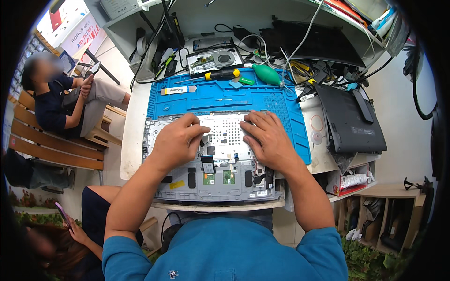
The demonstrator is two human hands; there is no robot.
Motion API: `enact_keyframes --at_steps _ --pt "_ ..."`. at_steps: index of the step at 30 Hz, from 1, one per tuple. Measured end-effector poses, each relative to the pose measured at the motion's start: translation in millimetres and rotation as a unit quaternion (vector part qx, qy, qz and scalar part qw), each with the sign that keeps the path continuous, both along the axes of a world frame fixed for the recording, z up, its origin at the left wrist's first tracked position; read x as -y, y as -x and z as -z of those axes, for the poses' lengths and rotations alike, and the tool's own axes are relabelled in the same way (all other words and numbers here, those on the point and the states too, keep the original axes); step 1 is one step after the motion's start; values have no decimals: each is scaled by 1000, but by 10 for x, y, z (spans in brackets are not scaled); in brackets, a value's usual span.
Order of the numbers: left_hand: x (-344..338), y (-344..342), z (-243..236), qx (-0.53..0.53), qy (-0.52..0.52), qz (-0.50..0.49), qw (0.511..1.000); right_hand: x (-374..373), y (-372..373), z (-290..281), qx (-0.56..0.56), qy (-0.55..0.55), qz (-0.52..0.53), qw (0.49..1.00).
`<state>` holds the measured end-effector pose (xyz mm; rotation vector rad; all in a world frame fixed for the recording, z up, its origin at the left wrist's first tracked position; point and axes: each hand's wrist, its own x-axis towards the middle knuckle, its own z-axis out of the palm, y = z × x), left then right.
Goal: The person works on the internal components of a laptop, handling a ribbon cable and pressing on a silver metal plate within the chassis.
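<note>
A laptop's upper case lies inner side up at the bench's front edge, its silver perforated metal plate facing me. My left hand is over the plate's left half, thumb and fingers pinched together around something small and pale that I cannot make out. Flat on the plate's right part rests my right hand, fingers stretched out and holding nothing. Below my left hand a black ribbon cable stands up near the touchpad's green circuit boards. A yellow sticker marks the case's lower left.
Under the case spreads a blue repair mat, bearing a yellow-black screwdriver and a green air blower. A black laptop cover leans at right. Cables and parts crowd the back. Two seated people are at left.
</note>
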<state>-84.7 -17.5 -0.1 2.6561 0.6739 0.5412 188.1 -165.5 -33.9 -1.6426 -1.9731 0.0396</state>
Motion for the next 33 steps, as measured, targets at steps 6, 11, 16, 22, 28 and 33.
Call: enact_keyframes --at_steps 6,11,16,22,28,33 --pt "-51 -164 -22 -3 74 50 996 -25 -37 24 -8 -3 0 1000" --pt "-48 -249 11 -15 72 52 996 -26 -45 23 -22 -7 3 1000" --pt "-42 -288 41 -20 67 53 996 -29 -55 34 -25 -11 4 1000" --pt "-110 -293 -7 24 -5 33 999 -30 -44 21 -26 -21 2 999" --pt "-94 -171 -132 -33 104 52 993 -28 -48 16 -25 -21 2 999" --pt "-57 -187 -55 -42 75 76 993 -40 -35 22 -6 -27 1 1000"
